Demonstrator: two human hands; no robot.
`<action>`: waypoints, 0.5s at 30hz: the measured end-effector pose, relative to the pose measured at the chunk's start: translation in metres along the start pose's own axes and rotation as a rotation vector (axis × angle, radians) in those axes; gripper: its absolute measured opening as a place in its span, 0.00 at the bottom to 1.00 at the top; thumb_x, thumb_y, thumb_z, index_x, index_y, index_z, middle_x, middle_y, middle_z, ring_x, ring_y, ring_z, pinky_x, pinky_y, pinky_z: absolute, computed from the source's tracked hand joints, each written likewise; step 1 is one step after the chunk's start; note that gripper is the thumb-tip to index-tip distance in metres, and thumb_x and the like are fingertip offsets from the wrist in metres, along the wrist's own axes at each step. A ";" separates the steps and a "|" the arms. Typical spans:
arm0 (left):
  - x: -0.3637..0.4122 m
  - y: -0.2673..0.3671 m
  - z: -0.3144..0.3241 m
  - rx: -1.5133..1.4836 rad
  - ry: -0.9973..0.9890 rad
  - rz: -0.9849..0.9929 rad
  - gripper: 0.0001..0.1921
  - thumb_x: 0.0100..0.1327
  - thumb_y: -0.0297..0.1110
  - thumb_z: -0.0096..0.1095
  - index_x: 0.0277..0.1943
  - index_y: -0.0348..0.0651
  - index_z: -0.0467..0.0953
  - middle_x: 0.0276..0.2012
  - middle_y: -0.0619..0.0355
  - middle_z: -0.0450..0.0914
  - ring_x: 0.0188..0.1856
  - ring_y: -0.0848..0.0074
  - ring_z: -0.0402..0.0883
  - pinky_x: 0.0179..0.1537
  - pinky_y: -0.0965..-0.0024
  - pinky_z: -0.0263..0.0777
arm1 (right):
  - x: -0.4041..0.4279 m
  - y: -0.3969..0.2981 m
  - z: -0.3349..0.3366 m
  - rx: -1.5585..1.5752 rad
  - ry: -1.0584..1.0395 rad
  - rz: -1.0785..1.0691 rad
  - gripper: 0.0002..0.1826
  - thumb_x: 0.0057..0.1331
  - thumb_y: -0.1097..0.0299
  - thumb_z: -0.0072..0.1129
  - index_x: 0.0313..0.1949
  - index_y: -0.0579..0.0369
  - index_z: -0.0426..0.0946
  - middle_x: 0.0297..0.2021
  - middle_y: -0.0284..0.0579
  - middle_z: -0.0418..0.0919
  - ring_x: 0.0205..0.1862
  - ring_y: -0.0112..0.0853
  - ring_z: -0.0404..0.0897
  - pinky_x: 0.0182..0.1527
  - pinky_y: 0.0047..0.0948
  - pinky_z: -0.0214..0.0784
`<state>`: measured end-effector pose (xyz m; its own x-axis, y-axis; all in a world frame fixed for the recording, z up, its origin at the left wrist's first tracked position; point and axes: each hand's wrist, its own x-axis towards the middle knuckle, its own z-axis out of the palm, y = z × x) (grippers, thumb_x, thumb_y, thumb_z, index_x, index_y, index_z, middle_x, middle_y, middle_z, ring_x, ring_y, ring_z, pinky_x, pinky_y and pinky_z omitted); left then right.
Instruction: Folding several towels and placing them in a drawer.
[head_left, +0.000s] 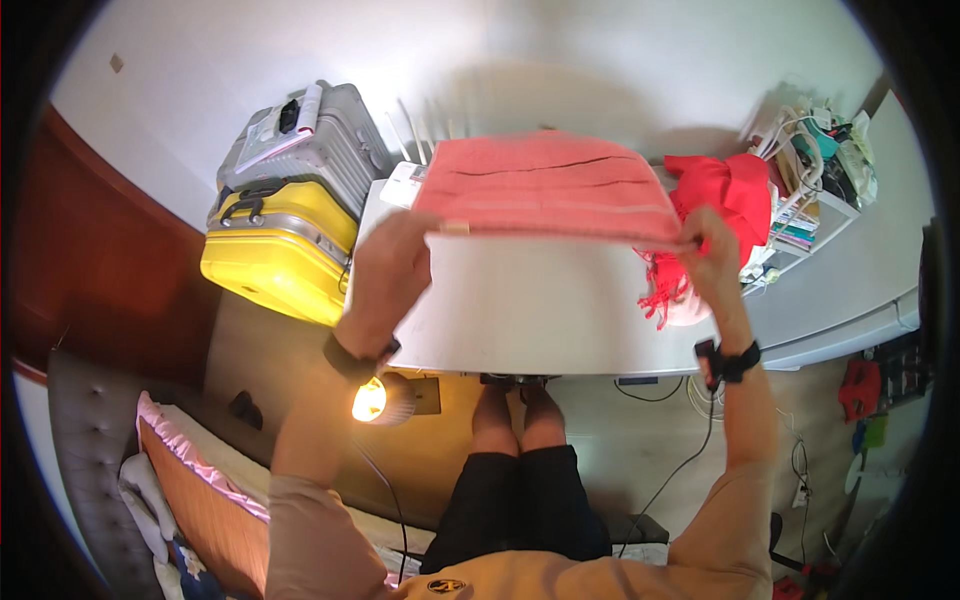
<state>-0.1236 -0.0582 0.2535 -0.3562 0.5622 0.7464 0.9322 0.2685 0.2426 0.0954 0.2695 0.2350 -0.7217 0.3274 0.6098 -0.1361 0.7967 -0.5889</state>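
A pinkish-red cloth, which looks like a towel, is stretched between my two hands above the white table. My left hand grips its near left corner, close to a small pale tag. At the near right corner, my right hand pinches the edge. The cloth's far side extends towards the wall, with dark crease-like lines across it. Just beyond my right hand lies a bright red fringed scarf, bunched at the table's right side. Both wrists wear black bands.
A yellow suitcase and a grey suitcase stand left of the table. Behind the cloth is a white router with antennas. A cluttered shelf stands at right. A lit lamp glows below my left wrist; cables trail across the floor.
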 end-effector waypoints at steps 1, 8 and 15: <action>-0.021 -0.008 0.019 -0.040 -0.022 0.003 0.14 0.49 0.13 0.55 0.38 0.40 0.75 0.32 0.51 0.78 0.36 0.56 0.79 0.38 0.59 0.75 | -0.021 0.016 0.017 -0.006 -0.005 0.017 0.10 0.48 0.87 0.55 0.27 0.58 0.70 0.26 0.41 0.68 0.29 0.31 0.72 0.32 0.25 0.63; -0.212 -0.054 0.141 -0.068 -0.354 -0.204 0.13 0.51 0.15 0.56 0.38 0.39 0.79 0.39 0.50 0.82 0.47 0.57 0.81 0.51 0.58 0.76 | -0.175 0.102 0.125 -0.011 -0.250 0.362 0.11 0.45 0.86 0.58 0.27 0.56 0.72 0.27 0.44 0.72 0.32 0.41 0.74 0.35 0.34 0.66; -0.233 -0.061 0.136 -0.036 -0.366 -0.214 0.12 0.51 0.18 0.58 0.39 0.39 0.81 0.44 0.53 0.84 0.51 0.58 0.82 0.55 0.57 0.76 | -0.174 0.081 0.129 -0.167 -0.312 0.235 0.12 0.43 0.82 0.61 0.28 0.54 0.73 0.29 0.42 0.74 0.36 0.43 0.73 0.43 0.39 0.65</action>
<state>-0.1063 -0.0994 -0.0190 -0.5352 0.7390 0.4093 0.8341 0.3857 0.3943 0.1226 0.2110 0.0126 -0.8944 0.3611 0.2639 0.1501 0.7981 -0.5835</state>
